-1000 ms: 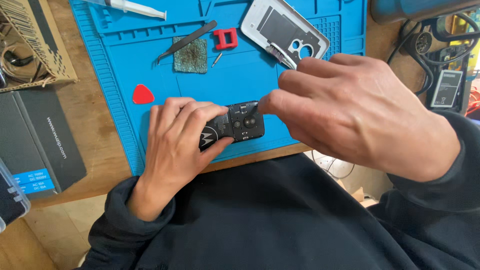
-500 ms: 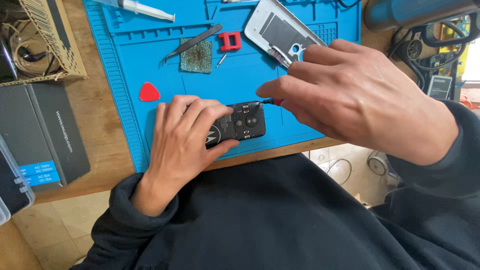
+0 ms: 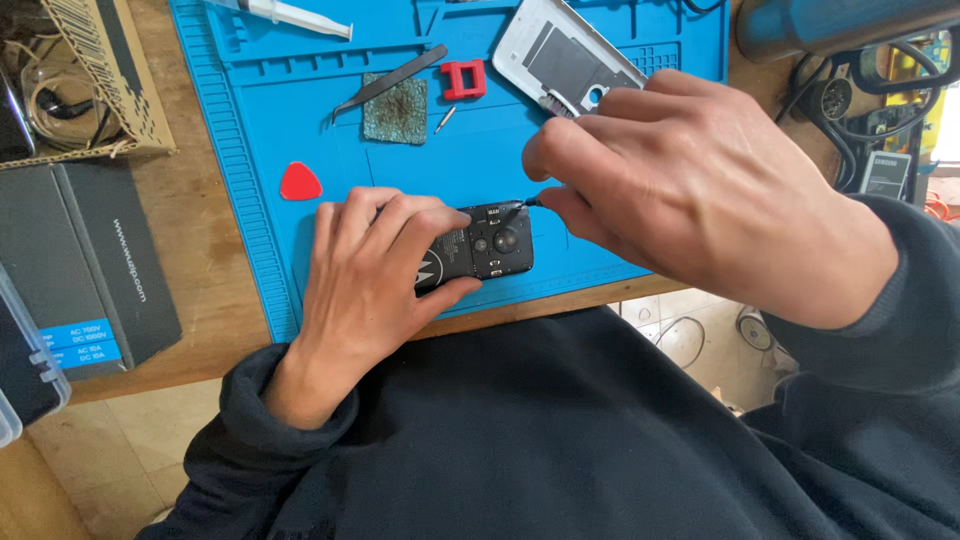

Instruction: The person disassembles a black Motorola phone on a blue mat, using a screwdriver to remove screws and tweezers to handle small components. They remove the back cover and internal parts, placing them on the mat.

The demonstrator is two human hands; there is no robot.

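Pinned flat under the left hand [image 3: 375, 270] as before, opened black phone [image 3: 478, 252] on the blue mat [image 3: 250, 140]; right hand [image 3: 690, 190] lowered, fingertips pinched on thin tool [image 3: 522, 204] now meeting its top edge.

The blue mat [image 3: 300, 100] is the landmark; its middle band, between the red pick [image 3: 299, 182] and the right hand [image 3: 690, 190], lies bare, wide enough for a hand to pass. Toward its far edge stand the obstacles: a syringe [image 3: 290, 14], black tweezers [image 3: 390, 82] touching a green pad [image 3: 394, 108], a red block [image 3: 464, 79], a small screw [image 3: 444, 119] and a white phone cover [image 3: 565, 55]; the near edge is taken by the left hand [image 3: 375, 270] on the black phone [image 3: 490, 245]. Left of the mat, a bare strip of wood runs before the cardboard box [image 3: 90, 80] and grey case [image 3: 80, 260].
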